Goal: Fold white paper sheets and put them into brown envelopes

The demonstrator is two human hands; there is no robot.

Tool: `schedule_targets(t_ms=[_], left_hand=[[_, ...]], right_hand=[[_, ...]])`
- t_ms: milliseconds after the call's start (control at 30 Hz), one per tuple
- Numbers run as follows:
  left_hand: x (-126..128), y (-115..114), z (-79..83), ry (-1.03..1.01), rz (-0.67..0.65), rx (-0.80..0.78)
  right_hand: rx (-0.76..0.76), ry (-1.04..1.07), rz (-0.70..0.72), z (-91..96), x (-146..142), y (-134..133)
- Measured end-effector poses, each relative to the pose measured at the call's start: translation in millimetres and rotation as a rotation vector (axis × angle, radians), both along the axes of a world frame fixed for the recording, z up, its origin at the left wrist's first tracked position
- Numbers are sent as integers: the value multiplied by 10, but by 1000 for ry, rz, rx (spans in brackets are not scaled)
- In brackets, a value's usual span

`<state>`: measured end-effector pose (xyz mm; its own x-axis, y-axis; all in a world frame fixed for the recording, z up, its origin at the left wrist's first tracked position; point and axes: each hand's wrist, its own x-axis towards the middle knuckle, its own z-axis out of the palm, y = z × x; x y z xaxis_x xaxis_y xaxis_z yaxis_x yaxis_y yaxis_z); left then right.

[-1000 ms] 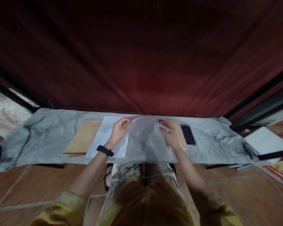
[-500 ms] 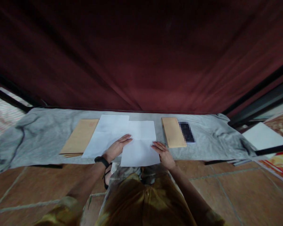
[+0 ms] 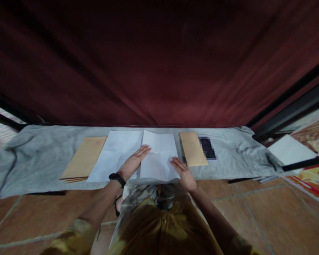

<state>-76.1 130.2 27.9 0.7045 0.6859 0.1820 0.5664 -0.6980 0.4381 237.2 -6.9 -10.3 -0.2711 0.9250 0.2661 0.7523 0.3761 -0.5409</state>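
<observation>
A creased white sheet of paper (image 3: 159, 164) lies in front of me, slightly buckled, with fold lines across it. My left hand (image 3: 134, 161) reaches over its left edge, fingers straight and close together on top, thumb hidden. At the right edge my right hand (image 3: 183, 173) has its fingers over the paper and appears to grip that margin; its thumb is out of sight. More white paper (image 3: 117, 148) lies flat to the left, partly under my left forearm and hand.
A stack of brown envelopes (image 3: 85, 157) lies at the left. Another brown envelope stack (image 3: 193, 148) sits at the right, beside a pixelated dark rectangle (image 3: 207, 148). Grey cloth (image 3: 236, 152) covers the bench. A dark red curtain (image 3: 159, 71) hangs behind, and black bars (image 3: 289, 109) flank it.
The front sheet has shifted away from me and turned slightly, and its surface has buckled. Its left edge now stands apart from the paper beside it. Both hands remain at its sides.
</observation>
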Motion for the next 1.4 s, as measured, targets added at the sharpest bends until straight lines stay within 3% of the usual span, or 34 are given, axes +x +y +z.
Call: schedule_targets(t_ms=[100, 300, 533, 633, 733, 867, 967, 1100, 1233, 1400], left_hand=[[-7, 131, -59, -19, 25, -4], [17, 240, -261, 1, 8, -76], [-112, 263, -198, 51, 4, -85], [-82, 134, -109, -20, 120, -32], [173, -164, -50, -110, 218, 4], [641, -669, -110, -51, 142, 74], [817, -917, -216, 89, 148, 137], [822, -990, -276, 210, 153, 206], [809, -969, -258, 242, 144, 239], [790, -978, -314, 227, 150, 260]], right_hand=[[26, 2, -42, 8, -24, 67], [43, -119, 28, 60, -51, 11], [91, -181, 26, 9, -87, -60], [92, -196, 15, -34, -139, -94], [77, -208, 13, -35, -176, -115], [39, -210, 45, 30, -171, -143], [4, -205, 60, 108, -157, -182], [-48, -171, -2, 241, -228, -138], [-16, -72, -155, 319, -461, 122], [33, -122, -189, 169, -754, 447]])
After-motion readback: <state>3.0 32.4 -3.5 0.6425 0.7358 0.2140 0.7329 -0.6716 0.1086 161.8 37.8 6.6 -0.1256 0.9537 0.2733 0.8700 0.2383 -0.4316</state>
